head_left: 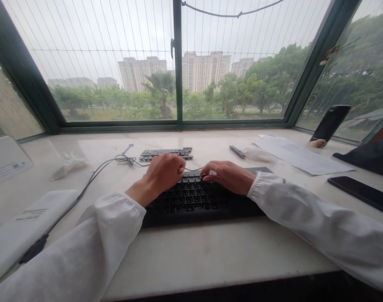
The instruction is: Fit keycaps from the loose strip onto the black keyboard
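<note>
My left hand [161, 172], fingers curled, and right hand [229, 176], fingers flat, both rest on far key rows of black keyboard [198, 201], gripping nothing; keyboard at table [191, 256] centre; loose keycaps [166, 154] just beyond.

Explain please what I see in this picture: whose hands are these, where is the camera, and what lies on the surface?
There is no machine here. The camera sits on a person's head and looks down at that person's own hands. The left hand is curled and the right hand lies flat, both on a black keyboard with many keycaps off. Behind it lies a row of loose keycaps. On the pale counter are also a cable, a pen, papers and a dark phone. Whether either hand grips something cannot be seen.
</note>
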### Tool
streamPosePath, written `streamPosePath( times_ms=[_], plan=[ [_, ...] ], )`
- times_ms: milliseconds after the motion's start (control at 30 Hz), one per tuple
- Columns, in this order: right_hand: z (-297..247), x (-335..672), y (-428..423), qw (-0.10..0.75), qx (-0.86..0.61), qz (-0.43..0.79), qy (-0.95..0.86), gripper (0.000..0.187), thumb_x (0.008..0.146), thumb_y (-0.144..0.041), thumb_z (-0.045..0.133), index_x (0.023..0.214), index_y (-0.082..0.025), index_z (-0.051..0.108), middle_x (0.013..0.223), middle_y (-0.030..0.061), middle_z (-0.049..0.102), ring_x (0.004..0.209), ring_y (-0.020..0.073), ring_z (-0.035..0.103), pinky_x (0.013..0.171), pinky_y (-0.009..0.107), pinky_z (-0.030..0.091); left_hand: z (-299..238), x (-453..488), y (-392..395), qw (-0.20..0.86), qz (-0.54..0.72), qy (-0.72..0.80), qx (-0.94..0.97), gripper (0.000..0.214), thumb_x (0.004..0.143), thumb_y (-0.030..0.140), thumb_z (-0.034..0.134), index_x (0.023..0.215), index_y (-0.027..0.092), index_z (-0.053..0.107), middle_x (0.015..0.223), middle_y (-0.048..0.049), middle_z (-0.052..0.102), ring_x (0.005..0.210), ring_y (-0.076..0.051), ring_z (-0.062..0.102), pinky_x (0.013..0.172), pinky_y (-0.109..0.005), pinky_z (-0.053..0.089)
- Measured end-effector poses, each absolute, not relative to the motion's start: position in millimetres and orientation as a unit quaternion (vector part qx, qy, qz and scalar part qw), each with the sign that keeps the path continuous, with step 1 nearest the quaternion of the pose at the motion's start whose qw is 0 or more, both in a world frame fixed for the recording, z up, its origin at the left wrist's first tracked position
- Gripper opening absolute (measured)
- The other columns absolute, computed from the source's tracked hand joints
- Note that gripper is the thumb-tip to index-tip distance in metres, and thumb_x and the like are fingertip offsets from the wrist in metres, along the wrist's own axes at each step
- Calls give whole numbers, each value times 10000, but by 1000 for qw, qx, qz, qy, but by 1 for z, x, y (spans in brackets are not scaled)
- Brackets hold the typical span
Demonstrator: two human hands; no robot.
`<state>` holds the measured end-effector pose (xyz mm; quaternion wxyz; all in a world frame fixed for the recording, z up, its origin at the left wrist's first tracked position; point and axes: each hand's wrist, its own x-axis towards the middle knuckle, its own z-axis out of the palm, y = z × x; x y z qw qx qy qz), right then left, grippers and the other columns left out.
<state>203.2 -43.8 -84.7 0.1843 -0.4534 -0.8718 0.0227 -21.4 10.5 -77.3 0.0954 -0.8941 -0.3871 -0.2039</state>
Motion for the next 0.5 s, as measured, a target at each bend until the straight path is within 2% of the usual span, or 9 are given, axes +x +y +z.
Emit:
streamPosePath(
  times_ms=[167,267,500],
  plan=[
    [-87,203,-45,187,-464,-3,-866,231,901,-401,507,972,-250,667,1006,48,659,849,175,626,750,302,459,-78,-21,10,99,-208,-388,-892,190,626,159,410,549,208,577,487,-3,469,504,-124,378,543,-275,265],
    [-87,204,-45,195,-462,9,-865,239,913,-379,488,964,-259,688,962,41,674,829,167,628,741,293,453,-77,-21,9,101,-217,-384,-892,188,628,159,409,538,206,568,487,-5,471,494,-122,370,530,-276,253],
    [-76,210,-47,168,-442,22,-881,257,895,-375,517,1027,-277,714,926,41,695,782,157,631,697,270,431,-75,-22,8,87,-219,-378,-895,186,619,144,421,549,198,584,514,-14,509,490,-116,379,536,-277,266]
  ],
)
